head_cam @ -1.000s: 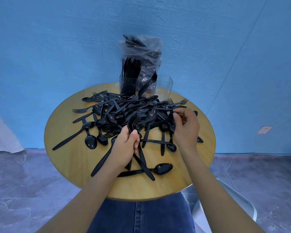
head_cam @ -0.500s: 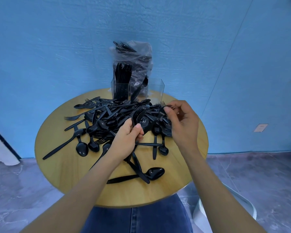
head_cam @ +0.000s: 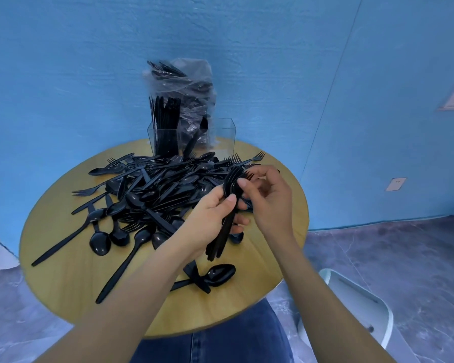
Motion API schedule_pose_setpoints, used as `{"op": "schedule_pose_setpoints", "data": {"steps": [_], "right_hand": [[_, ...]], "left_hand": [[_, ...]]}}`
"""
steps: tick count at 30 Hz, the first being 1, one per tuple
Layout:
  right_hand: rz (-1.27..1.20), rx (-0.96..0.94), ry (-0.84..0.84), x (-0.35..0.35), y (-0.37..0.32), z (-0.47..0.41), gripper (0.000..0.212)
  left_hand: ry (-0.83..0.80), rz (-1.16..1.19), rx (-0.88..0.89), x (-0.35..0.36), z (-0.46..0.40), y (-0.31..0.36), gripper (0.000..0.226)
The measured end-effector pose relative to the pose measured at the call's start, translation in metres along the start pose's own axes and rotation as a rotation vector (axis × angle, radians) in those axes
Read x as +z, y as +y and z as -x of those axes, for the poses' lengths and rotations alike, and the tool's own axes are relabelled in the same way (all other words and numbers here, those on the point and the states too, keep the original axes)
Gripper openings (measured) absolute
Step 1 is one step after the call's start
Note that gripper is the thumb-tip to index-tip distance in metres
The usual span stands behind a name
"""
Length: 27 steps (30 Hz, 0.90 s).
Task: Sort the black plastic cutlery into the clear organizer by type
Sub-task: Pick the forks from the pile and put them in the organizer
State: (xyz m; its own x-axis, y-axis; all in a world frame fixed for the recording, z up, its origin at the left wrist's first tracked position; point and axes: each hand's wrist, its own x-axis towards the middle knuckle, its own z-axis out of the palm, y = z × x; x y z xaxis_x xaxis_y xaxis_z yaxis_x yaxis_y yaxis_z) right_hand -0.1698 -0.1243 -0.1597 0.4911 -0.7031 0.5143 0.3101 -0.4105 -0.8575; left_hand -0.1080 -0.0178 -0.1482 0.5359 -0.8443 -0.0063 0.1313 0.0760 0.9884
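Note:
A heap of black plastic cutlery [head_cam: 163, 189], forks, spoons and knives mixed, covers the round wooden table [head_cam: 63, 279]. My left hand [head_cam: 210, 218] grips a stacked bunch of black forks [head_cam: 227, 226], tines up, raised above the table's right half. My right hand [head_cam: 268, 197] pinches the top of that bunch at the tines. The clear organizer [head_cam: 220, 134] stands at the table's far edge; its left compartment is full of upright handles, the middle one holds a leaning piece, the right one looks bare.
Behind the organizer stands a clear plastic bag [head_cam: 186, 85] stuffed with more black cutlery, against the blue wall. A lone spoon [head_cam: 215, 275] lies near the table's front edge. A white chair [head_cam: 357, 310] sits low to the right.
My left hand has lifted its bunch of forks clear of the heap. My right hand left the pile and came across to the bunch's tines.

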Motion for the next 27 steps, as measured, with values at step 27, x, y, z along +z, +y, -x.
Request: {"op": "schedule_pose_setpoints", "data": {"steps": [27], "right_hand": [[0.936, 0.306, -0.162, -0.068, 0.050, 0.016, 0.029]], "left_hand": [[0.209, -0.322, -0.071, 0.003, -0.022, -0.025, 0.017]]}}
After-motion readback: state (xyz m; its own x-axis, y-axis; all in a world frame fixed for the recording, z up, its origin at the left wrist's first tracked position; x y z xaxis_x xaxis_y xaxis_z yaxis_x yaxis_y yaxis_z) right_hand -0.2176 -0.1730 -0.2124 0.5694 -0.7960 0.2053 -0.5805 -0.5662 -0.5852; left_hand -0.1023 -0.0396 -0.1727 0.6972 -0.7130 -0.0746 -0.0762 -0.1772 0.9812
